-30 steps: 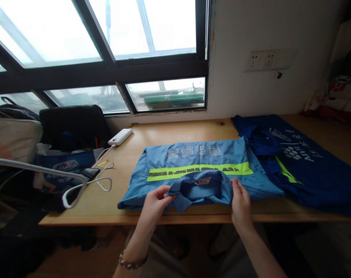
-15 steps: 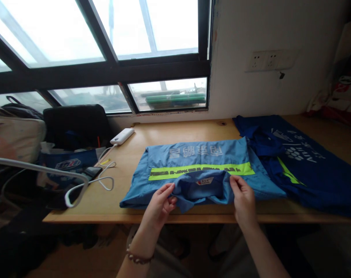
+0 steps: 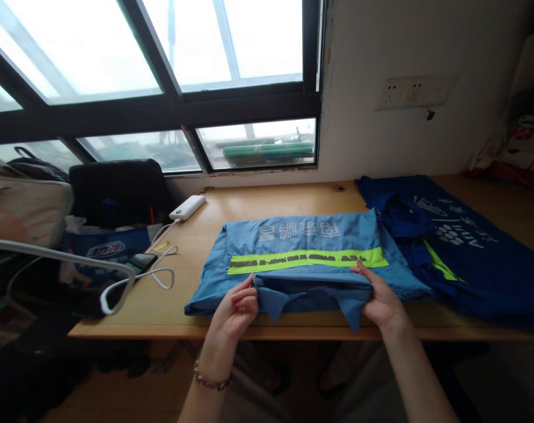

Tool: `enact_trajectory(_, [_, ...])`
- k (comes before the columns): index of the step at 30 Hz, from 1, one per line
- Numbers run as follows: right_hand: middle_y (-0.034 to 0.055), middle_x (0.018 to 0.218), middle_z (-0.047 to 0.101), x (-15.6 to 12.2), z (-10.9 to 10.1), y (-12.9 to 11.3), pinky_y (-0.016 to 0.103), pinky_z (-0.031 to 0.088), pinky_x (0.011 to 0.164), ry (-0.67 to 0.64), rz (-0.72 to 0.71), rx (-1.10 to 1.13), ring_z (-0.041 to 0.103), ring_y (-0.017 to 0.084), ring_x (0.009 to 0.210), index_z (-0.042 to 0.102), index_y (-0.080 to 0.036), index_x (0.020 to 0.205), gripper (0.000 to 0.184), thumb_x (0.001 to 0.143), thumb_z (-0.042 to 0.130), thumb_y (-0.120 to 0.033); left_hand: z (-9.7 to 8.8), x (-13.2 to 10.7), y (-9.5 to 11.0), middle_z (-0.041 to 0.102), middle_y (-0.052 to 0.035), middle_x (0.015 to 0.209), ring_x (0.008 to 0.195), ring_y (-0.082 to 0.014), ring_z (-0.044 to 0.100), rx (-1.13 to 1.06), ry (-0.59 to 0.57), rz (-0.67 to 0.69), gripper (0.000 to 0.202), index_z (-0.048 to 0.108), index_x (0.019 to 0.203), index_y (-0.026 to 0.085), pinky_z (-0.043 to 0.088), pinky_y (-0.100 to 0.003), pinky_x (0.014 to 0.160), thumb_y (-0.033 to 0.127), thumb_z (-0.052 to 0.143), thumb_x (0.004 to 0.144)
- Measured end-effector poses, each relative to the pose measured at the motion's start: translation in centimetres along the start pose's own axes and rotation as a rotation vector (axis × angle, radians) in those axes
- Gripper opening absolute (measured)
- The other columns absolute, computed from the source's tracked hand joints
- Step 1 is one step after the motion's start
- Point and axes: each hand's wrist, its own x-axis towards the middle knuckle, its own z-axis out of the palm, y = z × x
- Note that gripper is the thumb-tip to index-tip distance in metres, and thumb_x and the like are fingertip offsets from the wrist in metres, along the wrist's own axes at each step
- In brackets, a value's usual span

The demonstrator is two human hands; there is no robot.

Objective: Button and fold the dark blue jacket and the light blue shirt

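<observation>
A light blue work shirt (image 3: 302, 241) with a yellow-green reflective band and grey lettering lies folded on the wooden table (image 3: 249, 208). Its collar (image 3: 311, 291) lies flattened along the near edge, points hanging toward me. My left hand (image 3: 235, 308) is closed on the collar's left end. My right hand (image 3: 381, 296) pinches the collar's right end, fingers against the cloth.
A dark blue garment (image 3: 460, 247) with white print lies to the right, touching the shirt. A white power bank (image 3: 187, 207) with a looped cable (image 3: 161, 270) lies at left. A black bag (image 3: 117, 191), a white tube frame (image 3: 73, 264) and other bags stand off the left edge.
The raised collar, whose label showed, has been pressed down flat and stretched wider. My right hand moved right and my left hand moved slightly inward along the collar.
</observation>
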Motion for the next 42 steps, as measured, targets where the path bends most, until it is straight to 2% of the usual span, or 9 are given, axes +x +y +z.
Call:
enact_trajectory(8, [0.0026, 0.095, 0.064, 0.2, -0.2, 1.2, 0.033, 0.048, 0.080, 0.042, -0.272, -0.214, 0.059, 0.018, 0.089, 0.060, -0.022, 0.097, 0.030, 0.069, 0.063, -0.033, 0.6, 0.9, -1.1, 0.043, 0.0069, 0.047, 0.034, 0.0014, 0.044, 0.283, 0.069, 0.174, 0.020, 0.049, 0.083, 0.011, 0.033, -0.003, 0.034, -0.001, 0.033, 0.083])
enact_trajectory(11, [0.0063, 0.115, 0.054, 0.1, 0.2, 1.4, 0.041, 0.037, 0.094, 0.023, -0.588, -0.716, 0.048, 0.022, 0.107, 0.055, -0.022, 0.110, 0.037, 0.075, 0.055, -0.031, 0.8, 1.4, -2.5, 0.057, -0.0037, 0.082, 0.061, -0.0071, 0.061, 0.597, 0.122, 0.480, 0.036, 0.046, 0.108, 0.015, 0.050, -0.014, 0.052, 0.001, 0.049, 0.075])
enact_trajectory(15, [0.0081, 0.127, 0.042, -1.0, 1.7, 0.5, 0.045, 0.027, 0.101, 0.151, -0.918, -1.278, 0.032, 0.025, 0.120, 0.051, -0.020, 0.117, 0.041, 0.076, 0.048, -0.017, 0.7, 1.4, -4.2, 0.042, -0.0104, 0.119, 0.059, -0.0090, 0.059, 1.271, 0.276, 0.951, 0.054, 0.039, 0.120, 0.024, 0.053, -0.027, 0.052, 0.024, 0.061, 0.070])
enact_trajectory(17, [0.0063, 0.126, 0.044, -1.7, 2.9, -0.2, 0.042, 0.027, 0.100, 0.031, -0.978, -1.475, 0.031, 0.024, 0.121, 0.052, -0.022, 0.116, 0.043, 0.075, 0.045, -0.010, 0.7, 1.3, -4.7, 0.044, -0.0097, 0.119, 0.067, -0.0116, 0.058, 1.657, 0.293, 1.240, 0.044, 0.045, 0.116, 0.023, 0.052, -0.031, 0.062, 0.027, 0.057, 0.074])
enact_trajectory(19, [0.0043, 0.120, 0.050, -1.7, 4.1, -0.9, 0.039, 0.029, 0.099, -0.171, -0.976, -1.645, 0.035, 0.022, 0.117, 0.054, -0.025, 0.112, 0.043, 0.074, 0.045, -0.007, 0.9, 1.5, -5.1, 0.051, -0.0075, 0.111, 0.085, -0.0174, 0.056, 2.037, 0.100, 1.406, 0.030, 0.053, 0.108, 0.023, 0.048, -0.036, 0.079, 0.026, 0.052, 0.078])
enact_trajectory(22, [0.0055, 0.102, 0.060, -0.2, 5.3, -1.3, 0.037, 0.035, 0.091, -0.332, -0.839, -1.854, 0.049, 0.021, 0.103, 0.061, -0.023, 0.097, 0.030, 0.078, 0.043, -0.009, 1.1, 2.4, -5.9, 0.056, -0.0074, 0.106, 0.103, -0.0212, 0.048, 2.421, -0.316, 1.313, 0.026, 0.054, 0.106, 0.020, 0.041, -0.039, 0.090, 0.026, 0.049, 0.081])
enact_trajectory(25, [0.0077, 0.086, 0.064, 2.5, 5.8, -1.6, 0.032, 0.042, 0.074, -0.330, -0.602, -2.004, 0.058, 0.021, 0.085, 0.063, -0.021, 0.087, 0.023, 0.084, 0.040, -0.021, 0.9, 3.5, -6.5, 0.056, -0.0090, 0.108, 0.101, -0.0207, 0.048, 2.562, -0.469, 1.155, 0.031, 0.051, 0.110, 0.017, 0.043, -0.037, 0.086, 0.029, 0.050, 0.081])
enact_trajectory(35, [0.0137, 0.081, 0.064, 8.9, 4.2, -0.3, 0.035, 0.044, 0.063, -0.018, -0.418, -2.055, 0.061, 0.028, 0.078, 0.064, -0.016, 0.084, 0.053, 0.081, 0.034, -0.058, 0.0, 4.3, -5.3, 0.059, -0.0035, 0.083, 0.079, -0.0121, 0.054, 2.355, -0.538, 0.895, 0.024, 0.063, 0.085, 0.019, 0.044, -0.023, 0.071, 0.025, 0.039, 0.086])
enact_trajectory(42, [0.0097, 0.101, 0.060, 4.4, 3.9, -1.6, 0.032, 0.042, 0.081, -0.010, -0.805, -1.838, 0.054, 0.022, 0.096, 0.059, -0.017, 0.098, 0.037, 0.088, 0.032, -0.041, 0.6, 3.1, -4.6, 0.037, -0.0090, 0.133, 0.126, -0.0248, 0.026, 2.585, -0.364, 1.245, 0.045, 0.045, 0.123, 0.021, 0.023, -0.045, 0.102, 0.041, 0.041, 0.083])
